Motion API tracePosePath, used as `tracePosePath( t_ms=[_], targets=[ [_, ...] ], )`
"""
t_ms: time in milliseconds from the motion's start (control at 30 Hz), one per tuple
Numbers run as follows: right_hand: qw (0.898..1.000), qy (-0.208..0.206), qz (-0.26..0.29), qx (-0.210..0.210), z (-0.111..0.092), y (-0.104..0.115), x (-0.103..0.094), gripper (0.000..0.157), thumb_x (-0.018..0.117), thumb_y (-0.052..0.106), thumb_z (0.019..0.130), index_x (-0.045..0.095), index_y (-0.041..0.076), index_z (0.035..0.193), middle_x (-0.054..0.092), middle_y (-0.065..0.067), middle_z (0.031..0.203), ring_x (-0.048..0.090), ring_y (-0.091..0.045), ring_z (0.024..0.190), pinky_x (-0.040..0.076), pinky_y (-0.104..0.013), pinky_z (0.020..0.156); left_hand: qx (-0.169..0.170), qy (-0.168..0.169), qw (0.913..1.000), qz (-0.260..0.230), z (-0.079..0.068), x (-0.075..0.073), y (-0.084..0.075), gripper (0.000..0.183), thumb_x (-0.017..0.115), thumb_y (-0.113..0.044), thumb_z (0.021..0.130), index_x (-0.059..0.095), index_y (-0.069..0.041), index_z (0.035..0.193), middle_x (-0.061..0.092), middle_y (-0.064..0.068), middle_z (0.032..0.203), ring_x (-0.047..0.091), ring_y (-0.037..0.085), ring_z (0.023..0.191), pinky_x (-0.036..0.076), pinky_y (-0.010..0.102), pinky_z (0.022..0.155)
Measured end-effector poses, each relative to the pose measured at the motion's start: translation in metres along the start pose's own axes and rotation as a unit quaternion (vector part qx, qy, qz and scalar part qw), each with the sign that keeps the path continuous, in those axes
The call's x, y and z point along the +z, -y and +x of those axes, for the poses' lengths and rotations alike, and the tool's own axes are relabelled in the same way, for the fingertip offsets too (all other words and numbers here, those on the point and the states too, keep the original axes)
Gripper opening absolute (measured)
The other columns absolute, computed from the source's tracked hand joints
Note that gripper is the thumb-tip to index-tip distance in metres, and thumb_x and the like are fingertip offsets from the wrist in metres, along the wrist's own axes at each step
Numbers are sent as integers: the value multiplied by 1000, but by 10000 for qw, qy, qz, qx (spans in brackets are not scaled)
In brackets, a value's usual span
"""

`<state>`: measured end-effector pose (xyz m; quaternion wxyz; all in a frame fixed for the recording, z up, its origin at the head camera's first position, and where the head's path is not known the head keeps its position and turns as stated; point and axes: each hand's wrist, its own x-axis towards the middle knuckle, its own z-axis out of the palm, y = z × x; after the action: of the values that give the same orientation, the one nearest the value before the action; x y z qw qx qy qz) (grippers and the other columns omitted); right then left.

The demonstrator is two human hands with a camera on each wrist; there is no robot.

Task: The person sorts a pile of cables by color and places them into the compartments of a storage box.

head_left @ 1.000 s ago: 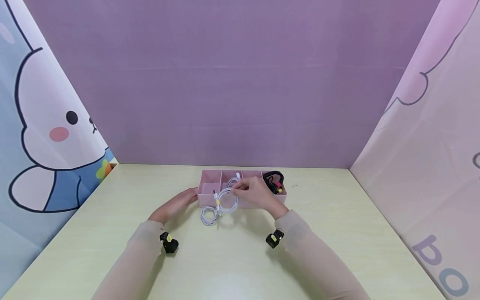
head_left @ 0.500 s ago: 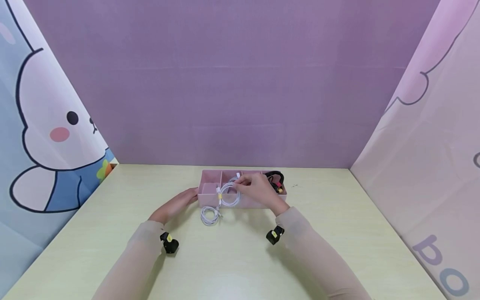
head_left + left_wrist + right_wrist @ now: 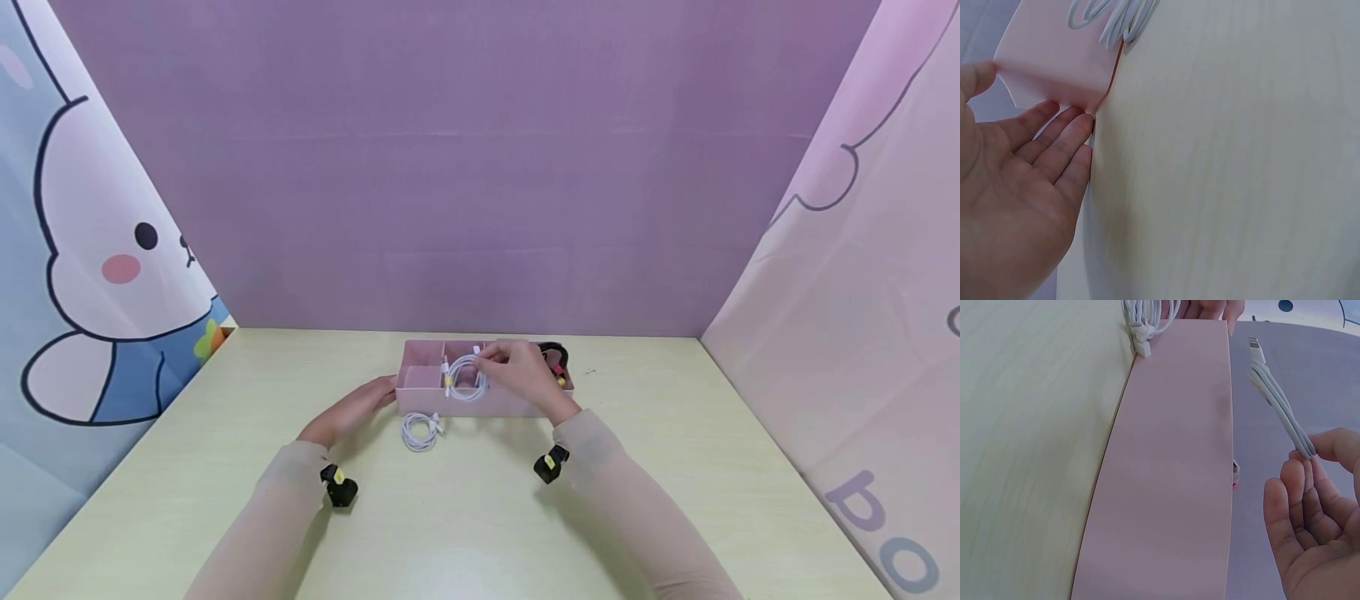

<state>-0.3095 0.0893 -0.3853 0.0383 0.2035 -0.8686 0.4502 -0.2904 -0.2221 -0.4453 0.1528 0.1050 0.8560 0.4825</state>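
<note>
A pink divided box point(image 3: 510, 406) stands on the table. In the head view my left hand point(image 3: 352, 412) rests against its left end; the left wrist view shows fairly straight fingers point(image 3: 1063, 147) along that end wall and the thumb at a corner. My right hand point(image 3: 525, 377) pinches a coiled white charging cable point(image 3: 1282, 406) between thumb and fingers. This coil, fastened with a yellow tie point(image 3: 448, 381), hangs above the box's second compartment from the left. Another white coiled cable point(image 3: 406, 433) lies on the table just in front of the box's left part.
Inside the rightmost compartment is a bundle of black cable point(image 3: 555, 347) with red and yellow plugs, partly hidden by my right hand. A white plug point(image 3: 476, 351) shows in the second compartment. A purple backdrop point(image 3: 465, 208) rises behind the table point(image 3: 450, 525).
My right hand has moved slightly right, carrying the coiled cable right and up from in front of the box to above the second compartment. My left hand stays in place.
</note>
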Motion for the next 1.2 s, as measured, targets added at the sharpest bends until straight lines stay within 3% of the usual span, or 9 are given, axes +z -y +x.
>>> tracePosePath(
  t_ms=[733,1200],
  targets=[
    [9986,-203,209,442,7,-2,-4,16,71,32,94,77,18,99,70,4,87,61,-16,81,51,-32,70,45,1,10000,-10,1,0,2,69,24,-57,107,29,-11,159,31,12,161,16,36,150,3,62,118],
    [9977,-400,279,462,14,-3,-1,16,71,31,94,77,17,97,69,1,82,59,-18,76,49,-31,67,-33,-11,10000,-84,2,1,3,68,25,-55,108,27,-10,159,31,13,161,15,37,150,2,63,118]
  ],
)
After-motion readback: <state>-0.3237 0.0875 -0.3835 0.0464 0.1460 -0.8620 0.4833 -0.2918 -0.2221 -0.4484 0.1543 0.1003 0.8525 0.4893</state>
